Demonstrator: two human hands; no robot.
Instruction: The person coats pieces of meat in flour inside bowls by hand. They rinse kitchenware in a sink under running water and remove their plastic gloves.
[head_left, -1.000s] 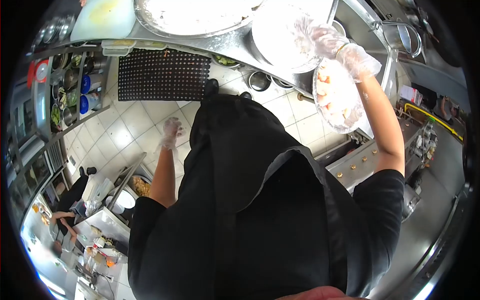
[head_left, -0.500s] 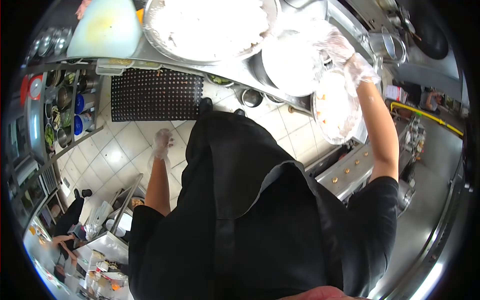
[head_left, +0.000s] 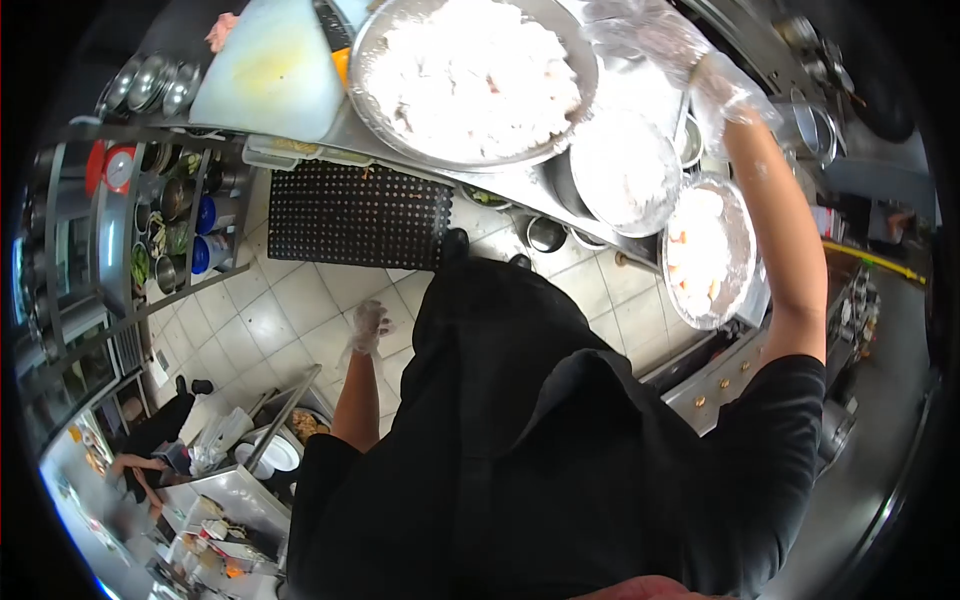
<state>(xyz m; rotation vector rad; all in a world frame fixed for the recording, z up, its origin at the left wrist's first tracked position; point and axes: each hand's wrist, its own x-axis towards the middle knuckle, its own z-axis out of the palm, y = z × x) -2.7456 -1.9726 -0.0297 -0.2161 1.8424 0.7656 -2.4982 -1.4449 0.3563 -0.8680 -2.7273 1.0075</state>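
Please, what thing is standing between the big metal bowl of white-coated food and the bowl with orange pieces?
A round container with white powdery contents stands between the big metal bowl and the other bowl, in the head view.

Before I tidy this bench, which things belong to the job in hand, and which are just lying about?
Likely the job:
right hand
wide bowl of whitish pieces
pot holding something white
smaller bowl, orange-and-white pieces

Likely lying about:
cutting board
floor mat
small metal bowls

Right hand (head_left: 650,30): fingers indistinct | large bowl (head_left: 480,164): cut off above | pot (head_left: 569,188): top overexposed
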